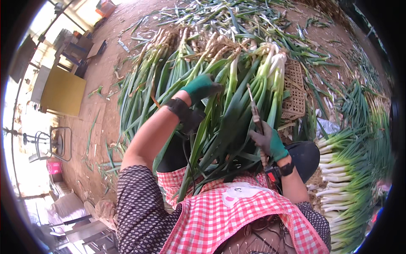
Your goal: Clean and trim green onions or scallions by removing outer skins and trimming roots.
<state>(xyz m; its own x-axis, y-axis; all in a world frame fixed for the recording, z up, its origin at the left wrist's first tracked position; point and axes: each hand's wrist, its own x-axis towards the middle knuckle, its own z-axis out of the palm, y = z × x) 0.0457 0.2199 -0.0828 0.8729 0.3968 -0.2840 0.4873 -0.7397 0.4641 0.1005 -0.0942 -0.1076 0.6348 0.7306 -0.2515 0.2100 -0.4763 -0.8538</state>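
My gingham apron, red and white woven checks with a pale printed patch, spreads nearest me, its edge partly folded over my lap. My right hand, gloved in green with a dark grey coating, is closed around the tool, a slim rod that narrows to a light metal tip; its lower end runs down past my wrist, and I cannot make out where it finishes. Dark bands circle both wrists. My left hand, in a matching glove, lies against the leeks farther out, knuckles up and fingers bent toward the right; the fingertips are lost among the leaves, so I cannot tell whether they pinch a stalk or merely rest there. The leeks stretch from my lap outward, long, flat, smooth green leaves toward me, pale stems and stringy brown roots at the far end; they hide much of my legs. To the right, a basket of tan openwork is half covered by them. Beyond my right arm, a pile of white-stemmed leeks is cut off by the dark rim. Farther off, loose scraps litter the brown floor.
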